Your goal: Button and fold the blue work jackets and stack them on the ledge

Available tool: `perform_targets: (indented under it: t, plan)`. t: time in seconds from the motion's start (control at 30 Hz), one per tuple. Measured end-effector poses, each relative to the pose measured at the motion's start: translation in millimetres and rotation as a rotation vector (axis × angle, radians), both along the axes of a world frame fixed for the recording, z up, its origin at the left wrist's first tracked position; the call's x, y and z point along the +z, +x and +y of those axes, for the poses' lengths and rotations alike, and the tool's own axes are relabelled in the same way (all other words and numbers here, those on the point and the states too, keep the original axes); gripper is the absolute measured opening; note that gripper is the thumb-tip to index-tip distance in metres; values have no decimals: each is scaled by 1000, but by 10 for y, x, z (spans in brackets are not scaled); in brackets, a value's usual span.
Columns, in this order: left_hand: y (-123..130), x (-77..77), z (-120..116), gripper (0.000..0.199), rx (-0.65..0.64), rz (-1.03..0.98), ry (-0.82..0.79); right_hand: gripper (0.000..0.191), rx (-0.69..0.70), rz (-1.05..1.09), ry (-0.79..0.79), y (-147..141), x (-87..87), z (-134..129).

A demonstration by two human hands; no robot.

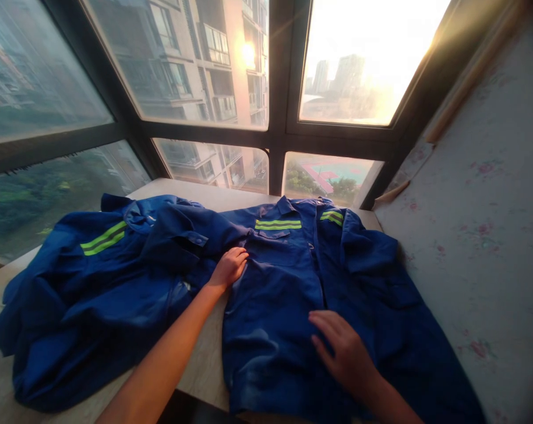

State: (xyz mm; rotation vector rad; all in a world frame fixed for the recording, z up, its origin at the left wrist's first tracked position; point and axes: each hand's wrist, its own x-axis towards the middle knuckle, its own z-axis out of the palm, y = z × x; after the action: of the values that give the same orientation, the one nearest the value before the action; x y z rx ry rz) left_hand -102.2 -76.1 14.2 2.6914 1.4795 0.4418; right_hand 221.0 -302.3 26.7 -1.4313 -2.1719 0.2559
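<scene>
Hands (230,267) at blue jacket (275,288), collar (285,205) toward window (346,82)

Head view, the only one — you're looking out from your own head | facing forward and down over the pale ledge (207,353) toward the windows (204,65) | close in, your right hand (341,353) nearer the lens than your left (229,268) | wide reach — patterned wall (482,235) filling the right side
</scene>
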Motion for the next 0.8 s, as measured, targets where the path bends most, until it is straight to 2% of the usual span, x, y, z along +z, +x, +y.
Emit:
perform_targets:
  t: [0.1,0.17,0.23,0.33,0.5,0.57,0.7,0.8]
  plan:
    - [-82,-32,-34,34,-25,5,-18,59,280,-53,75,-524,-49,-344]
    - [-123,-56,-23,37,-35,19,-36,63,329,-81,170,-733,-150,-465]
    - [-156,-72,2,40,-42,35,-56,51,302,-89,212,-801,-223,-503]
    - [-209,-76,51,42,-56,54,-84,47,261,-18,143,-685,-160,-476]
    - [-286,-85,166,49,-76,50,-119,69,315,63,17,-315,226,-433]
    - [-276,-92,216,50,-68,36,-124,74,304,71,2,-248,302,-451]
    - [-196,-44,244,46,-28,-8,-122,77,293,5,-68,-293,222,-537]
    - [-158,66,73,41,26,-55,-91,78,291,-66,-136,-352,96,-611]
